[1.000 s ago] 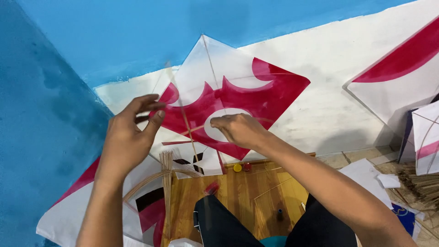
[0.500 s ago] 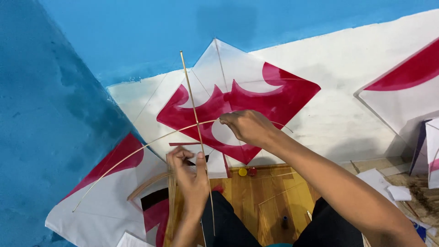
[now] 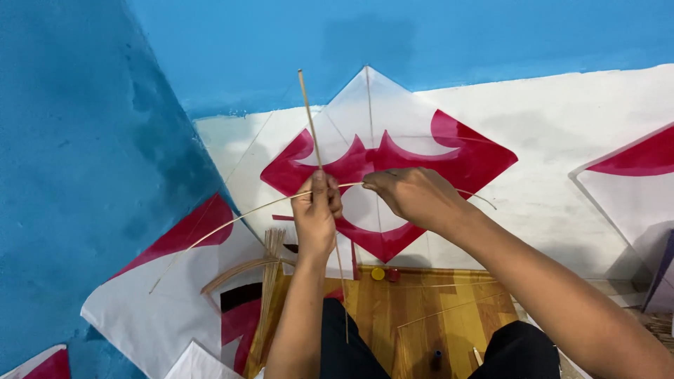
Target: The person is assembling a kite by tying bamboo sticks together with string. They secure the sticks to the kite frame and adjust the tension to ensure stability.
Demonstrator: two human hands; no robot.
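**Two sticks crossed, both hands pinching**

Left hand [image 3: 316, 217] is closed around the straight stick [image 3: 319, 165], which pokes up past the fingers and runs down toward the lap. Right hand [image 3: 414, 196], just to its right, pinches the bowed stick [image 3: 232, 221], which curves off low to the left. Behind both sits the red-and-white kite [image 3: 449, 151] against the blue wall [image 3: 84, 154], wooden board [image 3: 421, 316] near below.

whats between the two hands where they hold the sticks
In the head view, only a short stretch of the thin bowed stick spans the gap between the left hand and right hand, with the red and white kite behind.
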